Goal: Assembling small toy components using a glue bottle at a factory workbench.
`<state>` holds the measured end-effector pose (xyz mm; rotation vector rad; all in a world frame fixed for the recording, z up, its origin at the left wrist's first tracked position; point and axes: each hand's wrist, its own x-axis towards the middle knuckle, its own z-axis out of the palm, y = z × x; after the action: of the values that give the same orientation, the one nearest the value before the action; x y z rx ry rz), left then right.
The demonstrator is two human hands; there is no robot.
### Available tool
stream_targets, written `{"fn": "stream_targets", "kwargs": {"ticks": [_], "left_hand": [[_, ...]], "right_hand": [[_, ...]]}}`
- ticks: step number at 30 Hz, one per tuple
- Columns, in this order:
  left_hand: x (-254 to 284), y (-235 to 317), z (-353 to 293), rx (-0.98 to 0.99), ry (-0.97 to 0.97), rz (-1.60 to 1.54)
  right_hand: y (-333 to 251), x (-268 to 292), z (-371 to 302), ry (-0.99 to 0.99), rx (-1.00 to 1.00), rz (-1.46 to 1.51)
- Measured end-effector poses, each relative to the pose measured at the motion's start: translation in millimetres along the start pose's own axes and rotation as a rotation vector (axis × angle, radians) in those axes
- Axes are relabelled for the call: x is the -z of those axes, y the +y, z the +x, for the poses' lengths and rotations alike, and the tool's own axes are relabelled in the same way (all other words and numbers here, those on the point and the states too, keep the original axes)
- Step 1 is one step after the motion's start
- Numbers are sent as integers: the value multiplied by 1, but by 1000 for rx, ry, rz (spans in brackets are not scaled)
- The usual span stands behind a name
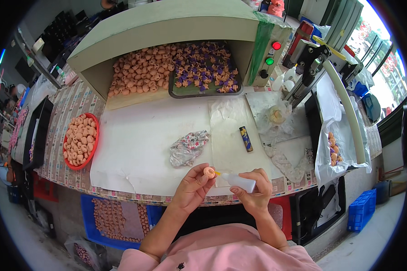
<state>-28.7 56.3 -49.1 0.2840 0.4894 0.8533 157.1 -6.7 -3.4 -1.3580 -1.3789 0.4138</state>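
Observation:
Between the fingertips of my left hand point(192, 187) is a small peach-coloured hollow doll head point(209, 172), its round opening turned up. My right hand point(257, 192) grips a white squeeze bottle point(240, 182) lying on its side. The bottle's yellow nozzle point(217, 173) points left and reaches the edge of the doll head; whether it touches is too small to tell. Both hands are over the table's front edge. Just beyond them lies a crumpled floral cloth point(189, 148). A dark blue and yellow tube-shaped pack point(246, 138) rests on the paper to its right.
A red basket point(95, 153) of peach heads stands at left. Under a pale hood point(167, 20) are piled heads point(142, 72) and a black tray point(203, 95) of purple-and-orange pieces. A lever press point(309, 72) and a lined box point(323, 167) stand right. Below is a blue crate point(88, 221).

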Motion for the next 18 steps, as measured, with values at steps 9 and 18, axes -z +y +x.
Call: {"fn": "stream_targets", "kwargs": {"ticks": [9, 18], "left_hand": [[0, -5, 1, -33, -45, 2], [2, -11, 3, -57, -42, -5]], "right_hand": [[-4, 11, -5, 20, 20, -41], [-3, 12, -6, 29, 34, -7]]}}
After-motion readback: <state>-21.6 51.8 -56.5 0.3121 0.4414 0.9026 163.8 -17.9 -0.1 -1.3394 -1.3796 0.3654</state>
